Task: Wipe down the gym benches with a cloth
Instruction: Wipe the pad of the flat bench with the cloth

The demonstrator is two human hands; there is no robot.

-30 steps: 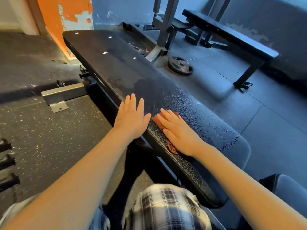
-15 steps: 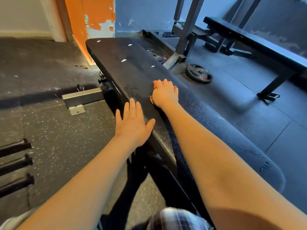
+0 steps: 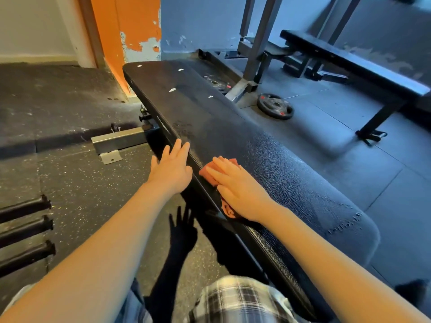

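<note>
From the head view, our right hand [image 3: 240,187] lies flat, fingers straight, pressing a small salmon-red cloth [image 3: 206,172] onto the long black textured padded bench [image 3: 291,173] — near its left edge. Our left hand [image 3: 172,171] — fingers straight, holding nothing — rests at that edge.

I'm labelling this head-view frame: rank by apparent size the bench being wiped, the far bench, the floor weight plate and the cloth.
1. bench being wiped
2. far bench
3. weight plate and cloth: look alike; right hand hides much of the cloth, so unranked.
</note>
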